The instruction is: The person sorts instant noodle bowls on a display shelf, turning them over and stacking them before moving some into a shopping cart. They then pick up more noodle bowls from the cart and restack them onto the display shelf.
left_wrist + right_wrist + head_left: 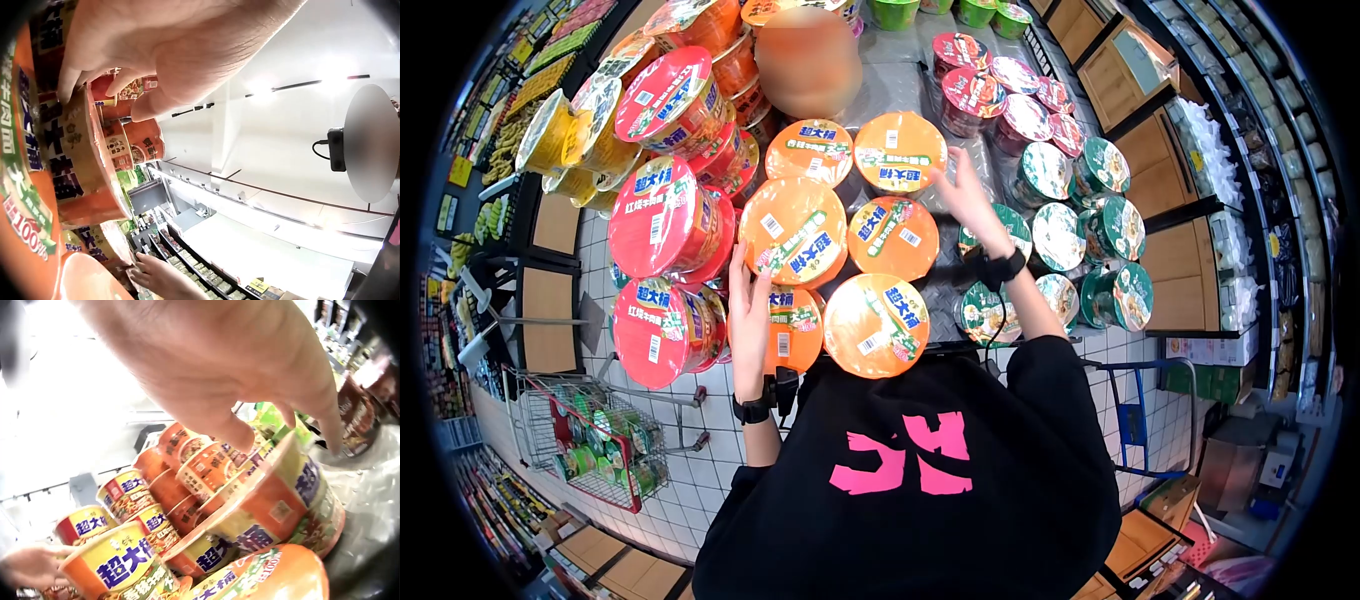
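Observation:
In the head view, orange-lidded noodle tubs stand grouped in front of the person. My left hand (750, 325) lies along the near left side of a raised orange tub (793, 232), fingers extended. The left wrist view shows this hand (169, 50) with fingertips against an orange tub's side (78, 156). My right hand (972, 205) is at the right edge of another orange tub (900, 152). In the right wrist view that hand (231, 369) spreads its fingers over a tub's rim (275, 500); whether they touch is unclear. Neither hand is curled round a tub.
Red-lidded tubs (662, 215) are stacked at the left, and green-and-white tubs (1058, 237) stand at the right. A grey display surface (890, 95) shows between the groups. A shopping cart (635, 455) with green packs stands at lower left. Shelves line both sides.

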### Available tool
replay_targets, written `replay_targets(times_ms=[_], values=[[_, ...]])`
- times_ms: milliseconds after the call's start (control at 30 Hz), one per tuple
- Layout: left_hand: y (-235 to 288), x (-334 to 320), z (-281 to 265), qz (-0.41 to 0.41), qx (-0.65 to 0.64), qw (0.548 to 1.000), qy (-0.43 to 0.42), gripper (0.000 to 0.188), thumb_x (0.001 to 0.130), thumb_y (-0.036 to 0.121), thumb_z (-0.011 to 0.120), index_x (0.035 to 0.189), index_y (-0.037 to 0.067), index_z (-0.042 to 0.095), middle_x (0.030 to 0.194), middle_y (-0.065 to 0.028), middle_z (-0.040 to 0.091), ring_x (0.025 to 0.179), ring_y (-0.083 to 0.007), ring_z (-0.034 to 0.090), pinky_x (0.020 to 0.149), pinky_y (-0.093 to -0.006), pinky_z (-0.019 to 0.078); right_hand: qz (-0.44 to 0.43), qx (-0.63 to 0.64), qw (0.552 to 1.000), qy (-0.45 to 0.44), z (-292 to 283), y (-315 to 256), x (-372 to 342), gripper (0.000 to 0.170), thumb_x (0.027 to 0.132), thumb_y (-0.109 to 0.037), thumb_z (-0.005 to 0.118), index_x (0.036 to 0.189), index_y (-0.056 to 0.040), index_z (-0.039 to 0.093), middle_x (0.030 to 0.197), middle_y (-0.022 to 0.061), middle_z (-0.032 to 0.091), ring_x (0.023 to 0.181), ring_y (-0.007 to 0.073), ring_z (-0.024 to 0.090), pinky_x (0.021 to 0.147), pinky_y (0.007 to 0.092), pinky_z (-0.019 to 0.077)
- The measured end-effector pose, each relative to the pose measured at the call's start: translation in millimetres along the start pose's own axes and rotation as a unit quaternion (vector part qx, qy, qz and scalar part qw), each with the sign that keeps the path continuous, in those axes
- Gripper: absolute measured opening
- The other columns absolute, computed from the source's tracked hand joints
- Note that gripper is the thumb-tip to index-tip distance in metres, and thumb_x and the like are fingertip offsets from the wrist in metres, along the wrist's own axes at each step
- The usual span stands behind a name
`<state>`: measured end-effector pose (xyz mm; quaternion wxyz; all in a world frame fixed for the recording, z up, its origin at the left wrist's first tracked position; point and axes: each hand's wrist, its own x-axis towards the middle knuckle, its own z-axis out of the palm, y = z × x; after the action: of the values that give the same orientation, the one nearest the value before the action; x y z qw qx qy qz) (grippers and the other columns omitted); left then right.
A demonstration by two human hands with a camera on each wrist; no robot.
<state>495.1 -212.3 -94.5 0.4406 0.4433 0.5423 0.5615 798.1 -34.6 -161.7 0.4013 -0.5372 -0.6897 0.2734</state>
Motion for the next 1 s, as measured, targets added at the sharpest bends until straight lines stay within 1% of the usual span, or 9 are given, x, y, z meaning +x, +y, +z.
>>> replay_targets(times_ms=[100,167,267,400,533,600,667,733,1000], values=[[3.1,2.4,-0.2,-0.001,-0.011,1.0,-0.003,0.05,0.095,0.008,0.043,0.141,0.0,0.024,0.143,-0.0165,0.031,0.131,-0.0198,0.031,0.107,-0.031,0.0253,-0.039,0.008,0.999,-0.001,18.3,-39.6,-22.9,0.058,0.09,-0.025,0.056,0.133,0.0038,0.03,0.129,0.0271,0.044,0.124,0.0339,0.041,0.104,0.0373,0.0309],[4.7,4.6,0.2,-0.005,-0.019,1.0,-0.005,0.05,0.095,0.008,0.043,0.14,0.0,0.024,0.142,-0.0171,0.032,0.13,-0.0198,0.032,0.106,-0.0308,0.0254,-0.031,-0.024,0.99,-0.137,20.5,-64.7,-34.1,0.065,0.089,-0.024,0.057,0.137,0.0046,0.024,0.135,0.0294,0.036,0.131,0.0373,0.032,0.107,0.0386,0.0258],[4.1,7.4,-2.6,-0.021,-0.025,0.999,-0.01,0.05,0.095,0.008,0.043,0.14,0.0,0.023,0.141,-0.0177,0.034,0.129,-0.0198,0.034,0.106,-0.0308,0.0259,-0.051,0.007,0.999,0.005,29.0,-31.8,-9.3,0.07,0.087,-0.023,0.057,0.137,0.0094,0.019,0.14,0.038,0.019,0.134,0.0466,0.018,0.11,0.0441,0.0206],[0.4,8.1,-2.6,-0.015,-0.015,1.0,-0.006,0.05,0.095,0.008,0.044,0.14,0.0,0.024,0.14,-0.0177,0.035,0.128,-0.0196,0.035,0.106,-0.0307,0.0264,0.116,0.111,0.986,-0.035,12.4,11.2,46.6,0.078,0.084,-0.035,0.062,0.136,0.009,0.025,0.138,0.0364,0.026,0.128,0.0441,0.033,0.102,0.0389,0.0349],[-3.4,8.6,-4.0,-0.014,-0.016,1.0,-0.004,0.052,0.095,0.009,0.046,0.14,0.0,0.024,0.14,-0.0172,0.035,0.128,-0.0193,0.035,0.105,-0.0304,0.027,0.093,0.122,0.981,-0.121,8.3,10.2,72.9,0.089,0.075,-0.045,0.069,0.137,0.0039,0.028,0.136,0.0331,0.032,0.122,0.044,0.041,0.097,0.0406,0.0398],[-6.2,10.0,-4.9,-0.017,-0.013,1.0,0.002,0.052,0.095,0.008,0.046,0.141,-0.001,0.023,0.14,-0.017,0.034,0.128,-0.0193,0.034,0.106,-0.0306,0.0271,0.003,-0.13,0.984,-0.119,22.9,7.2,76.4,0.099,0.066,-0.052,0.074,0.139,-0.0026,0.028,0.131,0.0302,0.037,0.116,0.0452,0.046,0.095,0.0423,0.0407],[-6.3,11.5,-3.7,-0.019,-0.014,1.0,0.004,0.052,0.095,0.009,0.045,0.141,-0.001,0.023,0.141,-0.0163,0.034,0.129,-0.0193,0.034,0.106,-0.0306,0.0267,0.057,-0.173,0.977,-0.114,28.2,3.0,72.2,0.109,0.058,-0.054,0.078,0.141,-0.0062,0.025,0.129,0.0303,0.036,0.111,0.0481,0.047,0.093,0.0446,0.0417],[-2.0,10.5,-1.5,-0.012,-0.021,1.0,0.006,0.052,0.095,0.009,0.045,0.141,-0.001,0.022,0.141,-0.0155,0.034,0.129,-0.0192,0.034,0.106,-0.0302,0.0265,0.057,-0.091,0.986,-0.125,22.0,5.8,66.6,0.109,0.059,-0.054,0.078,0.141,-0.0066,0.025,0.124,0.0329,0.04,0.111,0.0463,0.048,0.092,0.0435,0.0427],[-10.3,18.2,1.1,-0.043,-0.019,0.999,0.02,0.059,0.095,0.017,0.048,0.143,-0.002,0.019,0.139,-0.0138,0.036,0.123,-0.0163,0.038,0.104,-0.029,0.0282,0.031,-0.094,0.983,-0.154,17.1,15.2,73.1,0.1,0.069,-0.054,0.07,0.143,-0.007,0.023,0.113,0.0335,0.049,0.11,0.0449,0.05,0.093,0.0408,0.0429]])
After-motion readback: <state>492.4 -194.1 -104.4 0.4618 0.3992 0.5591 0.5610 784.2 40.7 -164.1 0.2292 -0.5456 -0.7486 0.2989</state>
